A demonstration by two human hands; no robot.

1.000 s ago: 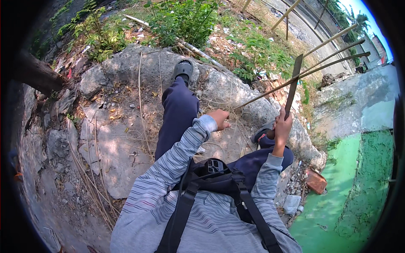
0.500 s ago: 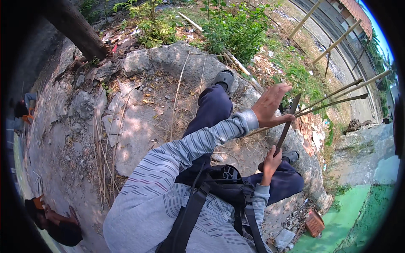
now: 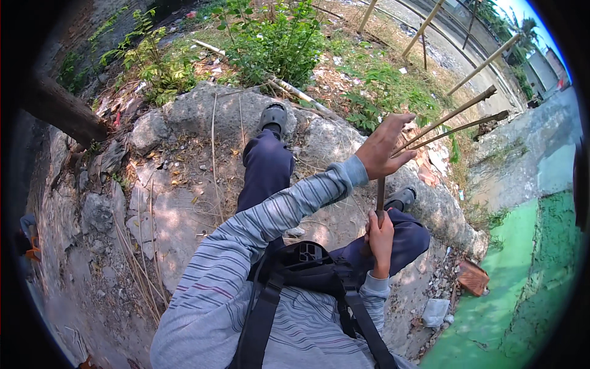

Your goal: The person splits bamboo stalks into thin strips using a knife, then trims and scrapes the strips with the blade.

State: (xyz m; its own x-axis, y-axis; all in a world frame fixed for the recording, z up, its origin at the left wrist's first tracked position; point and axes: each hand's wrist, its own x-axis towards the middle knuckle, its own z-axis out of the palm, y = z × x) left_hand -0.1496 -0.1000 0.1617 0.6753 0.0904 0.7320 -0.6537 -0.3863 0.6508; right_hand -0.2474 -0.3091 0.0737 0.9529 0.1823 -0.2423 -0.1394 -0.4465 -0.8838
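My left hand (image 3: 384, 152) reaches out over the rock, its fingers stretched and the thumb apart. Two thin brown sticks (image 3: 452, 120) show between its thumb and fingers and run up to the right; I cannot tell whether the hand touches them. Below it, my right hand (image 3: 379, 237) is closed round the handle of a machete (image 3: 380, 194). Its dark blade points away from me and passes behind my left hand, which hides the tip. Whether the blade touches that hand is unclear.
I sit on rough rock (image 3: 203, 111) with both feet forward. Long dry strips (image 3: 138, 264) lie at the left. Green bushes (image 3: 270, 52) grow ahead, near a tree trunk (image 3: 70, 117). A green-painted wall (image 3: 504, 277), a reddish-brown block (image 3: 472, 278) and a white bag (image 3: 436, 312) are at the right.
The machete has swung from a rightward slant to nearly straight ahead, its blade now behind my left hand. The left hand stays open. The whole view has turned rightward.
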